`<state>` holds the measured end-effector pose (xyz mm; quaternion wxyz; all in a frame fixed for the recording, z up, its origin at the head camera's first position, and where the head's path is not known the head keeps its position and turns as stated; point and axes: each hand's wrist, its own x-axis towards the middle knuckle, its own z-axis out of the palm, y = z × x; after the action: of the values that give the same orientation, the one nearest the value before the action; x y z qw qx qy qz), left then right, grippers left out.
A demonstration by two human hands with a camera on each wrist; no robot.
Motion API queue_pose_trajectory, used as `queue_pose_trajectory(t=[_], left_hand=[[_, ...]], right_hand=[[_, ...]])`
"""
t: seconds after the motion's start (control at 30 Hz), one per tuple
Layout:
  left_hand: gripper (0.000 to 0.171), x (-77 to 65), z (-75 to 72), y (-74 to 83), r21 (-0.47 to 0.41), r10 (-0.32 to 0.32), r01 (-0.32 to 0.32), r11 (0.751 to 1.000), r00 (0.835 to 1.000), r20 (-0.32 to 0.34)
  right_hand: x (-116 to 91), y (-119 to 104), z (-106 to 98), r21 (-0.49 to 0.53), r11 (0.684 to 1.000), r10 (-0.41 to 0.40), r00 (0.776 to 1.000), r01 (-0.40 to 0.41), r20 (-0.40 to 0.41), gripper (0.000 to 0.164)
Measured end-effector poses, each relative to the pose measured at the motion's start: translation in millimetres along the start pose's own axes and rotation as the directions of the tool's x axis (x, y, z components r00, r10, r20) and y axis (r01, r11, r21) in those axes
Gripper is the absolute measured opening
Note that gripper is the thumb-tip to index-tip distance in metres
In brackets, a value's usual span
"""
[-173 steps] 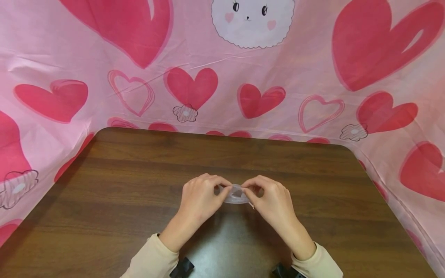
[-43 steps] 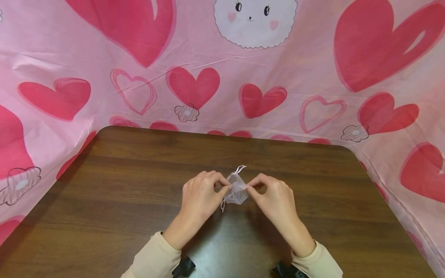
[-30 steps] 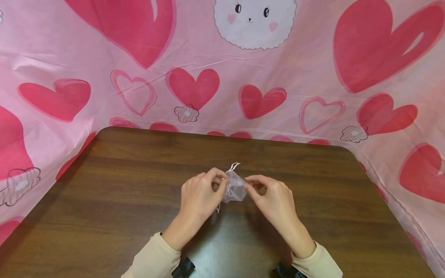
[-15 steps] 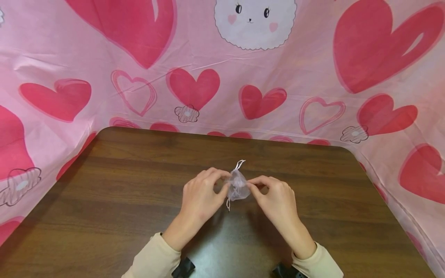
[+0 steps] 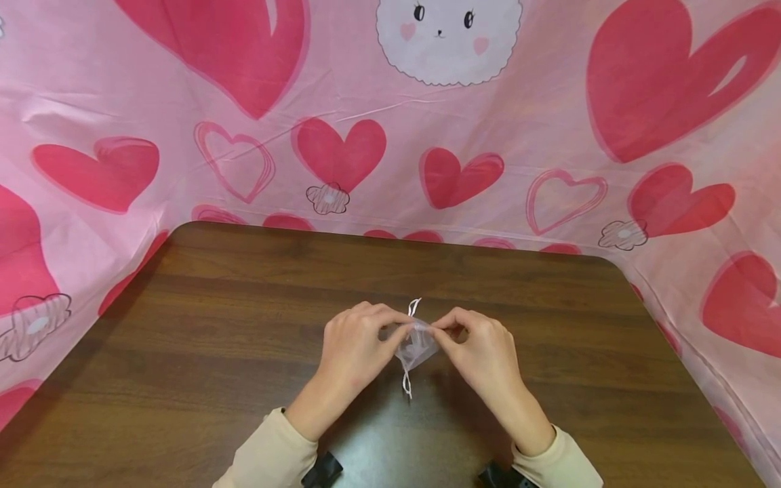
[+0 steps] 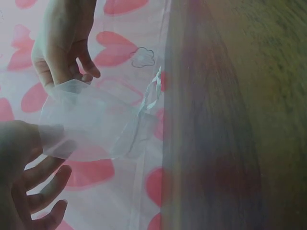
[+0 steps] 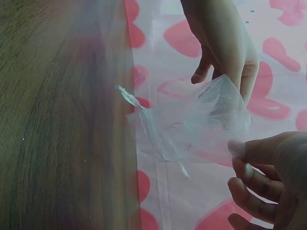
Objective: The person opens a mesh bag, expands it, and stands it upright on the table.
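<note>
In the head view my left hand (image 5: 356, 342) and right hand (image 5: 482, 344) pinch opposite sides of a sheer drawstring pouch (image 5: 417, 350) over the wood-grain table (image 5: 244, 305), apparently keeping it spread; in the left wrist view its white cord (image 6: 139, 119) juts free; in the right, its mesh bridges my closed fingertips.

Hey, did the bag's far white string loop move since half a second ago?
Yes, lower in the head view: the far string loop sits farther from the table's back edge.
</note>
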<state>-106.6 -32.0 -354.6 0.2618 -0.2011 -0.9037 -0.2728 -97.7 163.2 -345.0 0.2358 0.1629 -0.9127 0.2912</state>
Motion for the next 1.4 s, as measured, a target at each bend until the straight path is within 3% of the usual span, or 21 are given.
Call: queue_pose_trajectory(t=[0.2, 0.5, 0.8, 1.0, 1.23, 1.4], left_hand=[[0.014, -0.4, 0.0, -0.8, 0.012, -0.016, 0.016, 1.000, 0.999, -0.039], [0.015, 0.7, -0.6, -1.3, -0.019, -0.025, 0.024, 1.000, 0.996, -0.084], [0.017, 1.5, -1.1, 0.4, -0.107, -0.035, 0.026, 0.994, 0.996, -0.084], [0.020, 0.4, -0.4, 1.2, -0.045, -0.029, 0.029, 0.999, 0.999, -0.018], [0.026, -1.0, 0.3, 3.6, 0.011, 0.007, -0.009, 1.000, 0.995, 0.103], [0.027, -1.6, 0.0, 6.0, 0.032, 0.006, -0.010, 0.999, 0.990, 0.143]], right_hand=[[0.1, -0.3, 2.0, 0.005, 1.000, -0.002, 1.000, 0.002, 0.008, 0.017], [-2.5, -4.8, 2.2, 0.012, 1.000, 0.015, 0.996, -0.017, 0.091, 0.018], [-2.8, -6.4, 1.1, -0.049, 0.998, 0.037, 0.989, -0.031, 0.142, 0.012], [-2.5, -4.6, 0.3, -0.052, 0.998, 0.024, 0.997, -0.020, 0.075, 0.014], [-2.3, -4.1, -0.3, -0.053, 0.998, 0.051, 0.995, -0.046, 0.082, 0.020], [-2.1, -3.8, -0.3, -0.062, 0.997, 0.057, 0.996, -0.053, 0.072, 0.024]])
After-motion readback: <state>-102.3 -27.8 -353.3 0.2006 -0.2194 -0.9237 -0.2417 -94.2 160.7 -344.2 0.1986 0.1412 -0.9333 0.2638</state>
